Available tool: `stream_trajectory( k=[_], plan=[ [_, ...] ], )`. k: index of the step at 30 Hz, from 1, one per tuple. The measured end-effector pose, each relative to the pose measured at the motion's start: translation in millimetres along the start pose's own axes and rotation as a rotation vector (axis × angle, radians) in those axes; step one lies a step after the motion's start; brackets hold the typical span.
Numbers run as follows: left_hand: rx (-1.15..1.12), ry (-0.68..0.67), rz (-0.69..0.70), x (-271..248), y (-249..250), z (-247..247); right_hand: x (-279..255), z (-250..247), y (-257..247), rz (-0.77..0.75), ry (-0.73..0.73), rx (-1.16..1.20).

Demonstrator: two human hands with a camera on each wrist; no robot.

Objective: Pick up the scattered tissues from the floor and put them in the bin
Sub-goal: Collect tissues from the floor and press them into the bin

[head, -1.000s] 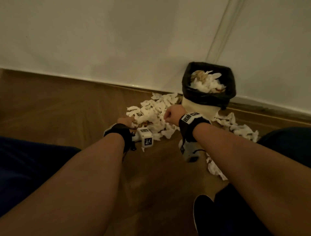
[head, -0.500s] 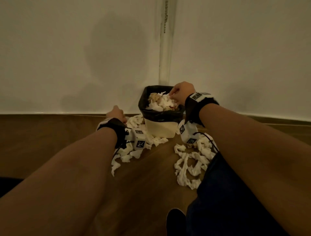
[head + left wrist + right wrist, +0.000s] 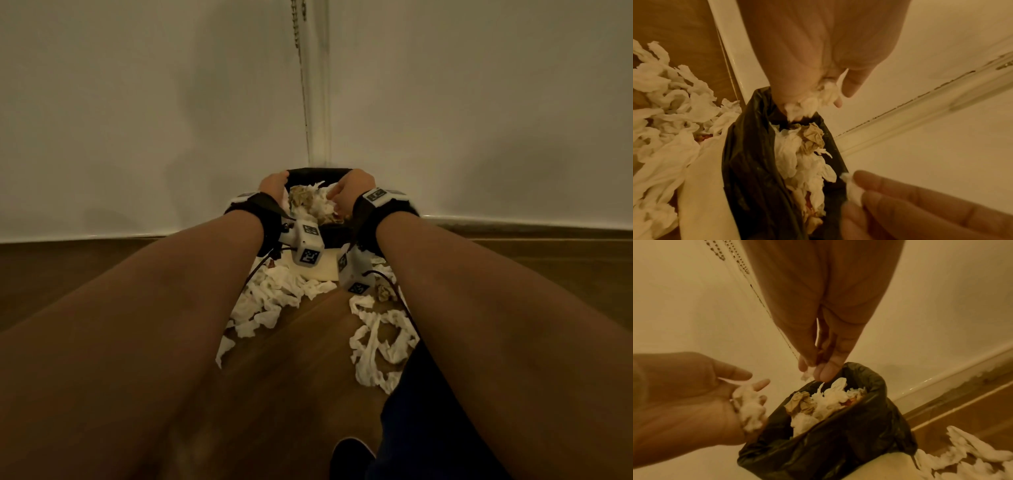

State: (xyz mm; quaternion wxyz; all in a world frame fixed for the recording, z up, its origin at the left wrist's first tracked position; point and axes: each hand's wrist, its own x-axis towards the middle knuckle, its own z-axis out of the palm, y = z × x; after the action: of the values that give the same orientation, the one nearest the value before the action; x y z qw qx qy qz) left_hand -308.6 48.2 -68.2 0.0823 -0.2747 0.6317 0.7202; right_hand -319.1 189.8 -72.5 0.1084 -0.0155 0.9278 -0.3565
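The bin [image 3: 317,265] stands in the wall corner, cream with a black liner [image 3: 748,162], filled with crumpled tissues [image 3: 317,205]. My left hand [image 3: 274,185] hovers over its left rim and cups a white tissue wad [image 3: 813,99] in loosely curled fingers. From the right wrist view that left hand [image 3: 754,391] shows the tissue wad [image 3: 751,407] in its palm. Over the right rim, my right hand [image 3: 813,369] pinches a small tissue scrap [image 3: 806,374] between thumb and fingertips. Scattered tissues lie on the floor left [image 3: 270,298] and right [image 3: 380,342] of the bin.
White walls meet behind the bin, with a beaded cord [image 3: 301,68] hanging in the corner. A skirting board [image 3: 513,222] runs along the wooden floor [image 3: 308,359]. My dark trouser leg [image 3: 428,428] and shoe [image 3: 349,455] are at lower right.
Both hands rose from the floor pile with tissues. The right hand reached the bin first; the left hand has now come up from beside the bin to its rim.
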Motion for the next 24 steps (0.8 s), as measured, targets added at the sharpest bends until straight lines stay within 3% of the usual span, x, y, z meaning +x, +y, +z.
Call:
stream_trajectory(
  k=[5, 10, 14, 18, 20, 24],
  plan=[
    [-0.246, -0.112, -0.08, 16, -7, 3, 0, 10, -11, 0.014, -0.065, -0.001],
    [-0.287, -0.167, -0.104, 18, -12, -5, 9, 12, -14, -0.022, -0.019, -0.1],
    [-0.091, -0.157, 0.009, 16, -16, -10, 15, 13, -17, -0.031, 0.002, -0.147],
    [0.052, -0.273, 0.055, 21, -24, -19, 20, 19, -19, -0.047, 0.045, -0.182],
    [0.084, -0.242, 0.108, 23, -24, -29, 19, 23, -21, -0.07, 0.123, -0.183],
    [0.307, -0.014, 0.358, 32, -26, -66, 15, 35, -33, -0.15, 0.26, -0.031]
  ],
)
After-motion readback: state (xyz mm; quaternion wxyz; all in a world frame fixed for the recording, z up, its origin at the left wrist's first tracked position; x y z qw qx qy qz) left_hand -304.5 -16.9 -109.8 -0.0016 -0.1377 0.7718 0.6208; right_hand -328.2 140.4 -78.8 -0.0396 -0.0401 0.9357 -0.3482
